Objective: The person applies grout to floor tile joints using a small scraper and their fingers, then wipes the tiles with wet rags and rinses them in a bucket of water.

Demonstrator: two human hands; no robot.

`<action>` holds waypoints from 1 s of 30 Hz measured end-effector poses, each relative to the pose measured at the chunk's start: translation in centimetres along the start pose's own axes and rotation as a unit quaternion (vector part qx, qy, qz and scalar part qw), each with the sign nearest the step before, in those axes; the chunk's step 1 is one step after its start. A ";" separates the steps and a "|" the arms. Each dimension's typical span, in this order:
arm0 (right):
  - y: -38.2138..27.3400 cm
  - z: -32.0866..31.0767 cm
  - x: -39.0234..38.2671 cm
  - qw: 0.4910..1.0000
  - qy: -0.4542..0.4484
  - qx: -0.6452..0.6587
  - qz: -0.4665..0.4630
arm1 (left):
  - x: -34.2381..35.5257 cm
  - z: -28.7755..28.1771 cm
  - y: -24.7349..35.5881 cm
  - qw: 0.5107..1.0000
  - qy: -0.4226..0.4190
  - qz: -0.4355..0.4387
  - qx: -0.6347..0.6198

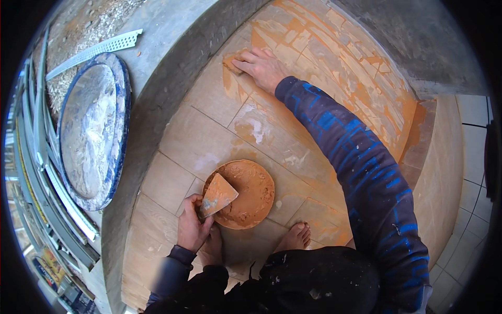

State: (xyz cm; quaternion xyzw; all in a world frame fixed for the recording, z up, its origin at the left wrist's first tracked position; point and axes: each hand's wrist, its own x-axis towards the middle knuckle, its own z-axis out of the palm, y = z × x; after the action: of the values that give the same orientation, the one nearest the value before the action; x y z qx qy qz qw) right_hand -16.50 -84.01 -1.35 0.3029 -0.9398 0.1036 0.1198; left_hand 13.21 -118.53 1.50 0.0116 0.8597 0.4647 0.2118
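Observation:
My left hand (192,225) is closed on a small triangular trowel (219,192), its blade smeared with orange paste and held over the left side of a round bowl (271,174). Wet orange grout (256,196) lies in the bowl. Stretched far forward, my right hand (264,70) presses an orange-stained, sponge-like pad (231,63) on the tiled floor (183,133). The palm hides part of this pad. Orange grout smears (340,68) spread over the tiles to the right of that hand.
A low grey concrete wall (138,125) curves along the left. Beyond it stand a blue oval tub (125,104) with white residue, a perforated metal strip (99,49) and several metal profiles (47,193). My bare feet (297,236) are beside the bowl. A grey wall (418,47) closes the far right.

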 end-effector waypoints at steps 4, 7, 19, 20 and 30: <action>-0.1 -4.2 -8.6 0.995 -0.092 -0.044 -0.014 | 0.4 -2.3 1.1 0.997 -0.056 0.023 0.049; -2.6 -7.0 -9.9 0.985 -0.173 -0.009 0.001 | -1.3 -3.5 0.1 0.997 -0.064 0.001 0.032; -7.8 3.6 2.4 0.998 0.050 0.005 0.036 | 2.3 -1.2 -0.6 0.990 -0.054 -0.128 -0.040; -10.2 3.6 0.2 0.999 0.033 0.024 0.022 | 2.3 -0.9 -0.7 0.994 -0.039 -0.099 0.004; -7.1 -1.6 0.3 0.988 -0.009 -0.076 0.138 | 3.0 -1.8 -0.9 0.995 -0.033 -0.080 0.055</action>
State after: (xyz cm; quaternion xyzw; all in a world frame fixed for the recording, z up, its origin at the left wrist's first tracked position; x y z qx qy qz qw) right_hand -12.31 -89.38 1.16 0.1617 -0.9786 0.0451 0.1188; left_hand 9.99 -119.81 0.57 -0.0301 0.8746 0.3978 0.2755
